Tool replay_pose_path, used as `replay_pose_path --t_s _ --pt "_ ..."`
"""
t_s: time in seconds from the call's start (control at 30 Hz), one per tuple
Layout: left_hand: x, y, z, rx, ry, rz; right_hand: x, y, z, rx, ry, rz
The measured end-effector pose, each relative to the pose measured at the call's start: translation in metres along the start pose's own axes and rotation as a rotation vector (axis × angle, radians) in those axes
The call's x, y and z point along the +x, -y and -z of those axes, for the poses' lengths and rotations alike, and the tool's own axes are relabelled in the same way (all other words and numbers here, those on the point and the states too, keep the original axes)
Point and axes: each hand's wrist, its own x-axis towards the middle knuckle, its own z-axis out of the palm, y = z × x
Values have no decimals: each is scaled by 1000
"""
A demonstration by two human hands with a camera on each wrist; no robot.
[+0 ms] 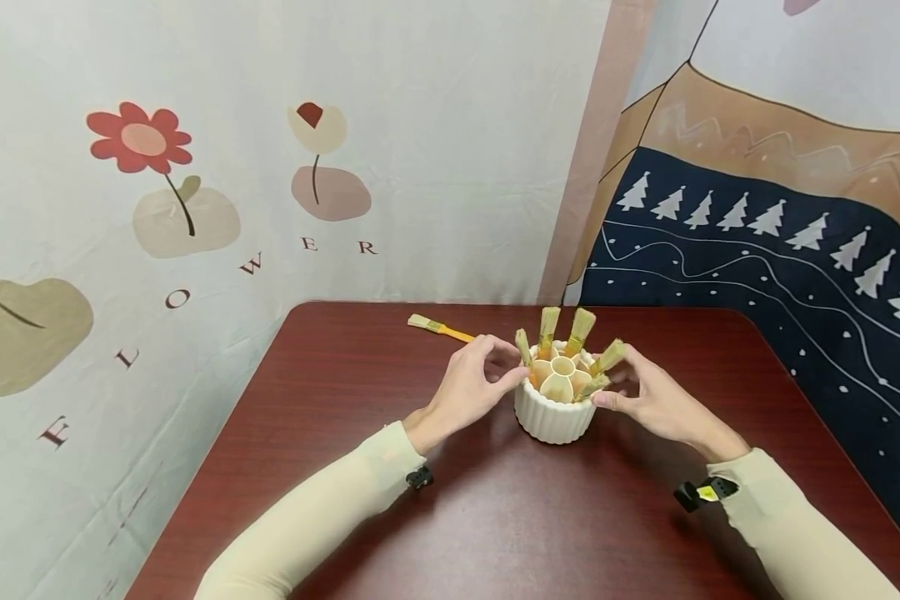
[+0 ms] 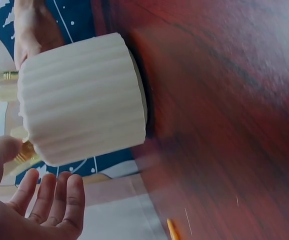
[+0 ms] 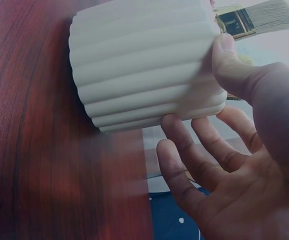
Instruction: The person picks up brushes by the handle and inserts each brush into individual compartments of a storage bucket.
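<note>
A white ribbed brush holder (image 1: 553, 421) with petal-shaped compartments stands on the table. Several flat paintbrushes are in it, bristles up, among them one at the back (image 1: 547, 332) and one leaning right (image 1: 609, 357). My left hand (image 1: 467, 379) is at its left rim, thumb close to the leftmost brush (image 1: 524, 348). In the left wrist view its other fingers (image 2: 74, 200) are spread loosely, apart from the ribbed wall. My right hand (image 1: 663, 400) grips the holder from the right, its thumb (image 3: 227, 50) at the rim and fingertips curled against the side.
Another paintbrush (image 1: 441, 327) with an orange handle lies near the table's back edge, partly hidden behind my left hand. The dark red wooden table (image 1: 495, 533) meets a printed cloth backdrop (image 1: 435, 150). A patterned navy cloth (image 1: 720, 292) hangs at the right.
</note>
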Motion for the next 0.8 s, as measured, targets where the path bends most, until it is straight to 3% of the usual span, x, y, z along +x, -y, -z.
replay_pose_path --t_s 0.27,0.8 --pt "2 14 11 17 29 43 0 0 0 4 -1 1" --pt "19 60 28 192 133 132 0 -1 -2 5 -1 -14"
